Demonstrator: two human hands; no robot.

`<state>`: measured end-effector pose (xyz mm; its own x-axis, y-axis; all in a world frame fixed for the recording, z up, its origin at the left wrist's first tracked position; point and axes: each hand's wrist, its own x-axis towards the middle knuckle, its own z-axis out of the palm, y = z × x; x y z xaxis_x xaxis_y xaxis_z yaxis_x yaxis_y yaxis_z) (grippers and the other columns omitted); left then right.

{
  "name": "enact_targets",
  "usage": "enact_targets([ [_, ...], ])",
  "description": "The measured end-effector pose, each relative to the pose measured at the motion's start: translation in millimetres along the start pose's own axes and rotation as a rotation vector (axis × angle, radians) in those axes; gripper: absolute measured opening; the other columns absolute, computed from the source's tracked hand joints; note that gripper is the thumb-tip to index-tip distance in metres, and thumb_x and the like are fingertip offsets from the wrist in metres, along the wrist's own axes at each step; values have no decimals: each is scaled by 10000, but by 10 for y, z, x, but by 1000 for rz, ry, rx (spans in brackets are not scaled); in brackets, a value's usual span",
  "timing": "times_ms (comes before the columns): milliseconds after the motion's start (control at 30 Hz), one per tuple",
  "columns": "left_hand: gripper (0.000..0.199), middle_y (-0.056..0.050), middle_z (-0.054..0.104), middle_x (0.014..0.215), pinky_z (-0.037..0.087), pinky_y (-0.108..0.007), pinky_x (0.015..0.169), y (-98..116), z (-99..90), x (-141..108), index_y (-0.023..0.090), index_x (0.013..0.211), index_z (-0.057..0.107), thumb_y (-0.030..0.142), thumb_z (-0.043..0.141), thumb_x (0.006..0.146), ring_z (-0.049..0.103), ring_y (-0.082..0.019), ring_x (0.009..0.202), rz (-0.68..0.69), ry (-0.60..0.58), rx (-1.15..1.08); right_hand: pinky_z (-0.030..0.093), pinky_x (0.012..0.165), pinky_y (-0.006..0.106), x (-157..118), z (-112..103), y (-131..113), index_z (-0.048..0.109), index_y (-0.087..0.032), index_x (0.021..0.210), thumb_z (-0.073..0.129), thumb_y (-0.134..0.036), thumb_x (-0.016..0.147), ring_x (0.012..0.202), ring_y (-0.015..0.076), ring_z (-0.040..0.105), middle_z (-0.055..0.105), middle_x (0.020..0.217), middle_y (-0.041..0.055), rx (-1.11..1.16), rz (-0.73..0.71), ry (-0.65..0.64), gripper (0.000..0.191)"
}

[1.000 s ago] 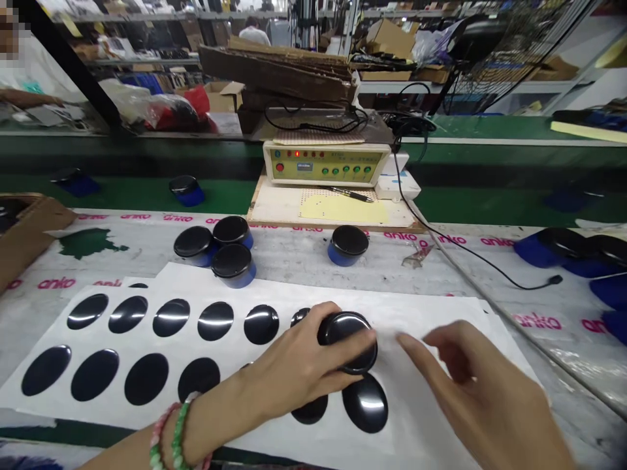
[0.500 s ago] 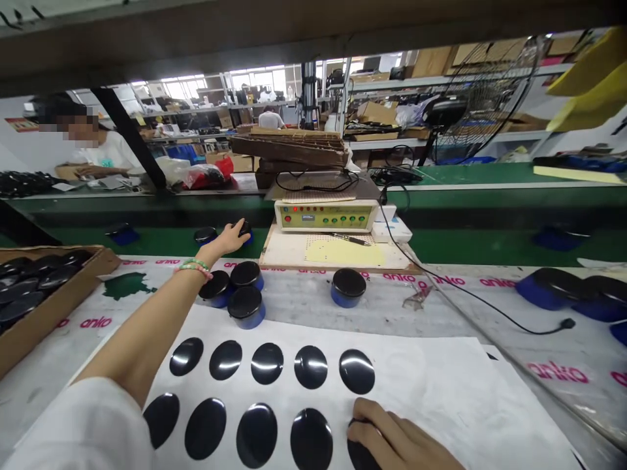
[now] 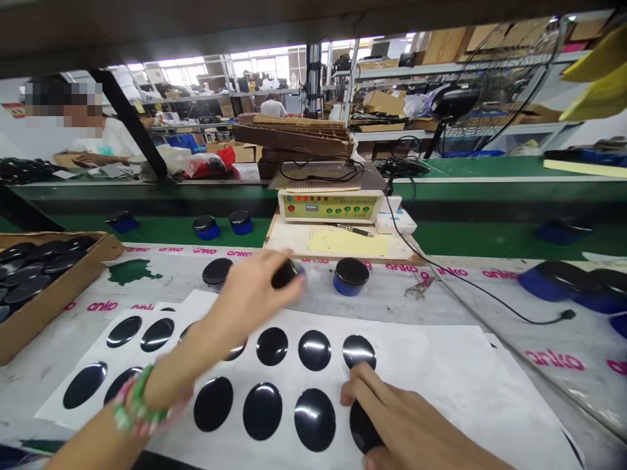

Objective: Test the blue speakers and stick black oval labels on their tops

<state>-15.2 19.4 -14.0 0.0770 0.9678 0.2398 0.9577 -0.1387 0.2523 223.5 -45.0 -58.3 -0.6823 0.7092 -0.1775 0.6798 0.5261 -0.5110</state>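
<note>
My left hand (image 3: 255,287), blurred, has its fingers around a short round blue piece with a black top (image 3: 285,273), above the near bench. A similar piece (image 3: 217,271) stands left of this hand, and another (image 3: 351,276) to its right. My right hand (image 3: 392,411) curls thumb and fingers around the edge of a glossy black disc (image 3: 363,425) on a white sheet (image 3: 431,365). Rows of such black discs (image 3: 314,419) lie on the sheet. My left forearm hides some of them.
Several blue-and-black pieces (image 3: 240,222) stand on the green conveyor (image 3: 176,228) behind. A control box (image 3: 330,205) sits mid-back, its black cable (image 3: 470,294) trailing right. Left is a cardboard box (image 3: 105,251) of black-topped pieces. A person (image 3: 115,140) sits beyond the conveyor.
My left hand has let go of the piece on the conveyor, come back toward me and taken a blue-and-black piece. My right hand stays at the same black disc.
</note>
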Motion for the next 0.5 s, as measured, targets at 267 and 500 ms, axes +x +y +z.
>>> enact_targets([
  [267,516,-111,512,1134,519,-407,893,371,688,-826,216,1283,524,276,632,782,574,-248,1046,91,-27,-429,484,633,260,-64,-17,91,541,-255,926,641,-31,746,775,175,622,591,964,-16,31,-43,11,304],
  [500,864,-64,445,1189,468,-361,969,273,664,-841,307,1422,254,151,678,685,545,-201,1089,33,-156,-695,501,634,260,-251,-30,218,592,-292,922,495,-152,896,735,168,617,621,871,-11,178,-102,99,172],
])
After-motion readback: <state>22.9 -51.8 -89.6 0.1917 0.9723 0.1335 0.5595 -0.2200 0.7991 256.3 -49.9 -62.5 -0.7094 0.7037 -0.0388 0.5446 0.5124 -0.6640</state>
